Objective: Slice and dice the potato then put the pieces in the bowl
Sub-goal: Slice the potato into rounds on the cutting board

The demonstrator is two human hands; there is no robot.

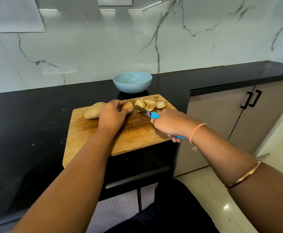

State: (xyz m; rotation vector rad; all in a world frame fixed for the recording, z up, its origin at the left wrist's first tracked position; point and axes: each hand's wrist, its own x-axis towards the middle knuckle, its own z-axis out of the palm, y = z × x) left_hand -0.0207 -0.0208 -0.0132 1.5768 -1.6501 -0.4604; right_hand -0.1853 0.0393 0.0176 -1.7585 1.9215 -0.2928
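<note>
On the wooden cutting board my left hand grips the uncut stub of a potato between fingers and thumb. My right hand holds a blue-handled knife, its blade pointing left toward the gap between the stub and the cut slices. Several round potato slices lie fanned at the board's far right. A second whole potato lies at the board's far left, partly behind my left hand. The light blue bowl stands beyond the board and holds nothing I can see.
The board sits on a black countertop and overhangs its front corner. A marble-patterned wall rises behind. Beige cabinet doors with black handles stand to the right, above a pale tiled floor.
</note>
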